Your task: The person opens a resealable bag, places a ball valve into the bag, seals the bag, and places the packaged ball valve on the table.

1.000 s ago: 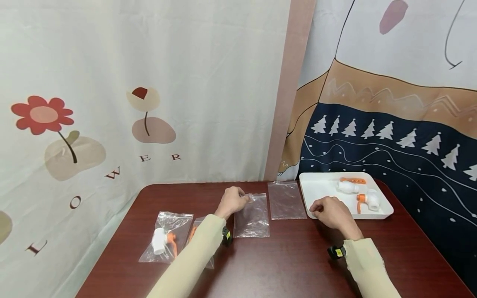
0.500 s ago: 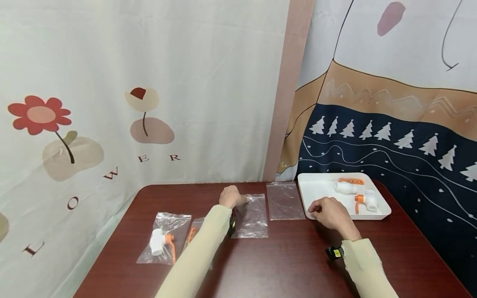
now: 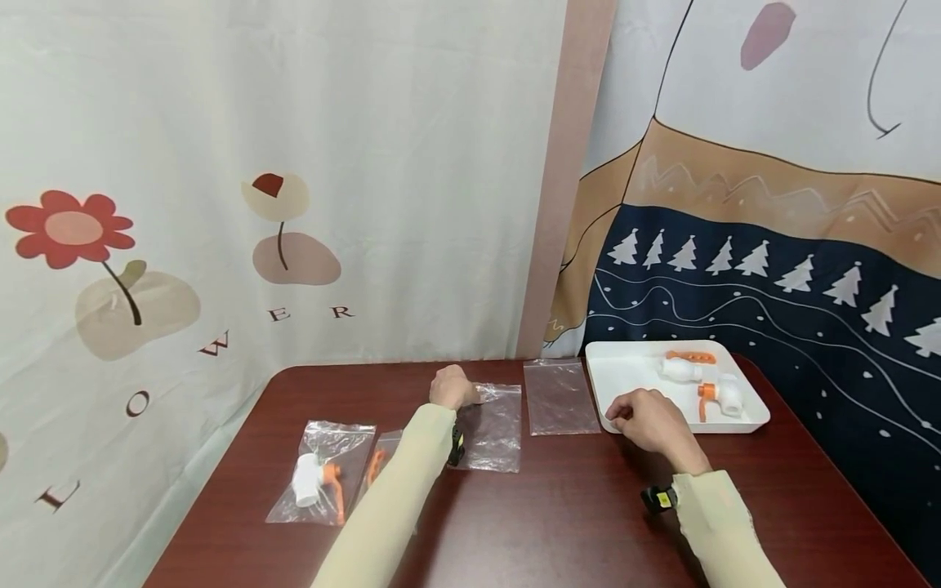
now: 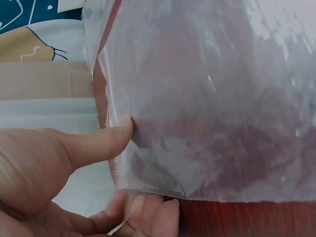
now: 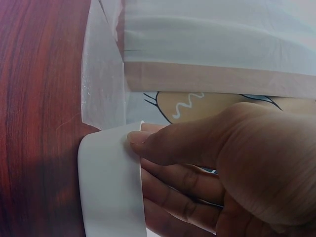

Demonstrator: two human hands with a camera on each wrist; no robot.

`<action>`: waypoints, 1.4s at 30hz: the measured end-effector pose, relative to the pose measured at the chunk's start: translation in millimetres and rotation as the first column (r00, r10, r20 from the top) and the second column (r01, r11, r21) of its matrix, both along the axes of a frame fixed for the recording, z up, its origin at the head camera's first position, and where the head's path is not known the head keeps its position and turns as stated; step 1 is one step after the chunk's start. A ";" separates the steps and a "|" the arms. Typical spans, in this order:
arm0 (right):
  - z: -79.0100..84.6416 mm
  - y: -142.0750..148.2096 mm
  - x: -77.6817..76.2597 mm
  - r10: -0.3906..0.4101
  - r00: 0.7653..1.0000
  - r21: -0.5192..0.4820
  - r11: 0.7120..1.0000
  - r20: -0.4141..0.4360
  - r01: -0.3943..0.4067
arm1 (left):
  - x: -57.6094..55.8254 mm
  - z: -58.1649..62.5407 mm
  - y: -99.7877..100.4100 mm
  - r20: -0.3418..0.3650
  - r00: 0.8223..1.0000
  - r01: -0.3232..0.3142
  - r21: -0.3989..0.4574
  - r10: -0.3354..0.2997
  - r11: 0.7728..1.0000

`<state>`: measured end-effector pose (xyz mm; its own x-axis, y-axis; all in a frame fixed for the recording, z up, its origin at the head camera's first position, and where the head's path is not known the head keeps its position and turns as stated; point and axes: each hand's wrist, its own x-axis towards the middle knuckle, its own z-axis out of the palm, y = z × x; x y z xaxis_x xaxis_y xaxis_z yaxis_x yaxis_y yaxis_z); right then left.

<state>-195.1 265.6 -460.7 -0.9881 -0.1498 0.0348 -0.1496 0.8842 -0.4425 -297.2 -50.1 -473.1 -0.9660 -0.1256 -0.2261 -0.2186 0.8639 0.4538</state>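
Left grip (image 4: 54,163) pinching bag (image 4: 212,113), plain only in left-wrist view, right grip (image 5: 212,163) pinching tray (image 5: 111,182)

Clear bags (image 3: 562,398): 4 by my count, two lower left of frame, two near centre. White tray (image 3: 610,367), right of frame: 1; white fittings (image 3: 729,399) inside: 2, orange parts (image 3: 691,357): 2. Bagged, lower left: white piece (image 3: 305,480), 1 visible; orange handles (image 3: 332,472), 2. Left hand (image 3: 452,388), right hand (image 3: 648,420): 2. Printed trees (image 3: 753,260), right: 9, last cut off.
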 end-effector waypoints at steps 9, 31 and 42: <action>-0.7 0.4 0.9 -0.007 1.000 -0.005 1.000 0.013 0.007 | 0.1 -1.7 -3.9 -0.073 0.997 0.003 0.097 0.004 0.995; 1.0 2.9 0.7 0.000 1.000 0.010 1.000 -0.001 0.000 | 45.2 27.7 -18.7 -0.302 0.953 0.179 0.543 -0.008 0.821; 0.1 0.1 -1.2 -0.010 1.000 -0.004 1.000 0.023 0.010 | 62.1 45.9 -13.9 -0.414 0.910 0.309 0.630 -0.030 0.712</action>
<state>-196.3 265.7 -460.6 -0.9901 -0.1396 0.0131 -0.1305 0.8838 -0.4492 -235.1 -64.0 -427.2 -0.9803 0.0977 0.1717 0.1937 0.3037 0.9329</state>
